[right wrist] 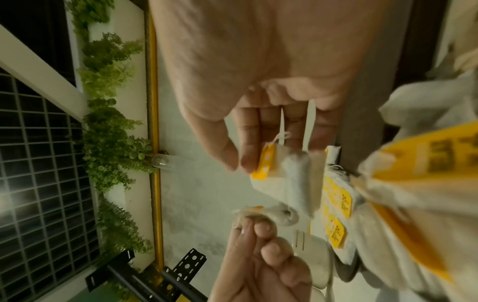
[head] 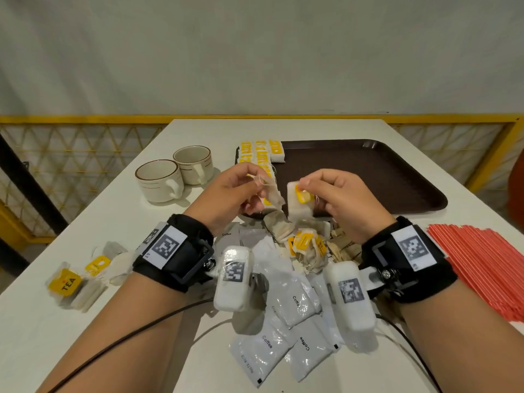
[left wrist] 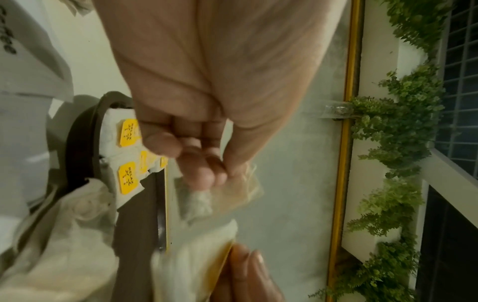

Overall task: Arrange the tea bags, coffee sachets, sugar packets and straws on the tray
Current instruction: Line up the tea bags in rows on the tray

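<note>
Both hands are raised over the near left corner of the brown tray point(head: 368, 171). My left hand point(head: 238, 191) pinches a crumpled beige tea bag point(head: 270, 194) by its top; the same tea bag point(left wrist: 232, 194) hangs under the fingertips in the left wrist view. My right hand point(head: 337, 197) pinches a white tea bag with a yellow tag point(head: 299, 204), and that tea bag point(right wrist: 284, 175) shows in the right wrist view. Several yellow-tagged tea bags point(head: 259, 154) lie in rows on the tray's far left corner. More tea bags point(head: 306, 248) are heaped below my hands.
Grey coffee sachets point(head: 286, 316) are scattered on the white table near me. Loose tea bags point(head: 76, 282) lie at the left. Two cream cups point(head: 175, 174) stand left of the tray. A bundle of red straws point(head: 482, 270) lies at the right edge.
</note>
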Demonstrator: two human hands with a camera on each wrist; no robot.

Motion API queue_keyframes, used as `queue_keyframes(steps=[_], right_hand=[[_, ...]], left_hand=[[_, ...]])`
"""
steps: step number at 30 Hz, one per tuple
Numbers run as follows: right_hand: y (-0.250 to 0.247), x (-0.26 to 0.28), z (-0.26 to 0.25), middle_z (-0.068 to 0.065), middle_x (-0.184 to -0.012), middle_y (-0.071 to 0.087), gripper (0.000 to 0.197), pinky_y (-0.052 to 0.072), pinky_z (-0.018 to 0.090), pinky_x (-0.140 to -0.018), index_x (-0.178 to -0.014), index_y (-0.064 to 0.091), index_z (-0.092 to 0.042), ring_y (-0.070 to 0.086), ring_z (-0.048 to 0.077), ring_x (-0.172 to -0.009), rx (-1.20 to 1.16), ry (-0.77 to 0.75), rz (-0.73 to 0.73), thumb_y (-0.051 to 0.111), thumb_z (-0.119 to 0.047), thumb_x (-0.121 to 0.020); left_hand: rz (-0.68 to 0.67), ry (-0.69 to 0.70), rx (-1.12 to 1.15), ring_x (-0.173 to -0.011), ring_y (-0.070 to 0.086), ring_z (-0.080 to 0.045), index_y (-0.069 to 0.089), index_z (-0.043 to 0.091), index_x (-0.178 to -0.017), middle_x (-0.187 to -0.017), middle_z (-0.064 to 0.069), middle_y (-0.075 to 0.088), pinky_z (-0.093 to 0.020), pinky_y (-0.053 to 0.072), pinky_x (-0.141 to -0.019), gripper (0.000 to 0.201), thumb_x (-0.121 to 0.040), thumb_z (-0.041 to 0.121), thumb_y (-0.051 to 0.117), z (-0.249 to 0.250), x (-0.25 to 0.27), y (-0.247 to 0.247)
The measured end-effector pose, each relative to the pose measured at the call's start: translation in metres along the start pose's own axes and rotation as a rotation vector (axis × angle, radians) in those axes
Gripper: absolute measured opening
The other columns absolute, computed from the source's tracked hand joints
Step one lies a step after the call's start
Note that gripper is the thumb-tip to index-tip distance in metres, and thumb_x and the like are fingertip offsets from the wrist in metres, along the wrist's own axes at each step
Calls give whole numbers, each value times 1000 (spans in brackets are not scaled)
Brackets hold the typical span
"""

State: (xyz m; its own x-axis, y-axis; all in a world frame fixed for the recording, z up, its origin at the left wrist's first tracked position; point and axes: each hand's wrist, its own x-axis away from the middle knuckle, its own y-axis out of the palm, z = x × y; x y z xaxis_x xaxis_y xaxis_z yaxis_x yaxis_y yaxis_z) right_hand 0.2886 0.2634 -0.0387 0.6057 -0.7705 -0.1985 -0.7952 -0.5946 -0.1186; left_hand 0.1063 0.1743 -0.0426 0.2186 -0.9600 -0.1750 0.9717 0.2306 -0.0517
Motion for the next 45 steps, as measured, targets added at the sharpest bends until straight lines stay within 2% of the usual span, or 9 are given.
queue_keyframes(steps=[3, 11, 14, 18, 25, 30, 36, 41, 45], right_hand=[[-2, -1, 4, 3, -94, 71, 21, 54, 31, -83, -85, 71, -20, 67, 18, -93, 18, -65, -8, 64, 0, -85], [-6, -1, 2, -9, -81, 68, 35, 53, 34, -84, -102, 66, -26, 66, 10, -90, 7, -161, 76, 64, 4, -84], [-7, 2, -5, -5, -86, 71, 32, 55, 28, -77, -105, 66, -19, 68, 12, -90, -147, -121, -49, 64, 1, -81], [-6, 7, -8, 0, -91, 73, 29, 55, 22, -77, -101, 68, -15, 68, 13, -88, -39, -138, -165, 67, 3, -78], [-1, 11, -10, 9, -93, 72, 34, 56, 22, -72, -96, 70, -10, 67, 18, -80, -115, -75, -243, 74, -4, -63], [1, 10, -8, 9, -95, 71, 12, 58, 27, -77, -80, 68, -3, 68, 18, -84, -74, -58, -211, 72, 3, -70], [7, 9, -5, 11, -121, 64, 12, 56, 35, -83, -77, 64, -4, 66, 25, -104, -143, 19, -114, 67, 8, -75], [8, 9, -5, 14, -92, 67, 14, 57, 25, -70, -75, 59, -4, 64, 24, -82, -242, 45, -61, 65, 9, -77], [9, 8, -6, 15, -80, 63, 13, 56, 22, -63, -77, 60, -5, 61, 19, -71, -230, 46, -4, 67, 6, -79]], left_hand=[[107, 12, 99, -59, 62, -12, 61, 10, -86, -71, -6, 65, -18, 43, -52, 28, -94, -6, 40, 3, -2, 1], [226, 23, 77, -84, 67, -25, 55, 13, -87, -86, -5, 62, -22, 51, -62, 19, -89, -6, 54, -4, -6, -3], [228, 45, 93, -88, 70, -31, 47, 14, -94, -92, -7, 58, -26, 53, -67, 26, -88, -11, 54, -6, -7, -4], [254, 72, 75, -72, 68, -23, 46, 14, -93, -79, -5, 54, -23, 52, -62, 26, -86, -9, 58, -4, -7, -6], [281, 55, 86, -72, 63, -19, 53, 16, -98, -77, -6, 59, -23, 52, -60, 22, -88, -2, 59, -2, -8, -6], [214, 100, 11, -79, 61, -18, 65, 10, -90, -90, -10, 62, -25, 53, -68, 14, -86, -3, 61, -3, -6, -3], [106, 146, 26, -73, 67, -13, 66, 11, -95, -76, 1, 71, -26, 56, -70, 24, -74, -1, 71, 5, 0, 10], [139, 99, 120, -64, 66, -12, 65, 10, -86, -71, -1, 71, -23, 54, -58, 27, -61, 13, 74, 5, 3, 18], [137, 38, 146, -64, 64, -12, 66, 11, -85, -74, -2, 71, -22, 54, -60, 7, -78, 9, 68, 4, 2, 20]])
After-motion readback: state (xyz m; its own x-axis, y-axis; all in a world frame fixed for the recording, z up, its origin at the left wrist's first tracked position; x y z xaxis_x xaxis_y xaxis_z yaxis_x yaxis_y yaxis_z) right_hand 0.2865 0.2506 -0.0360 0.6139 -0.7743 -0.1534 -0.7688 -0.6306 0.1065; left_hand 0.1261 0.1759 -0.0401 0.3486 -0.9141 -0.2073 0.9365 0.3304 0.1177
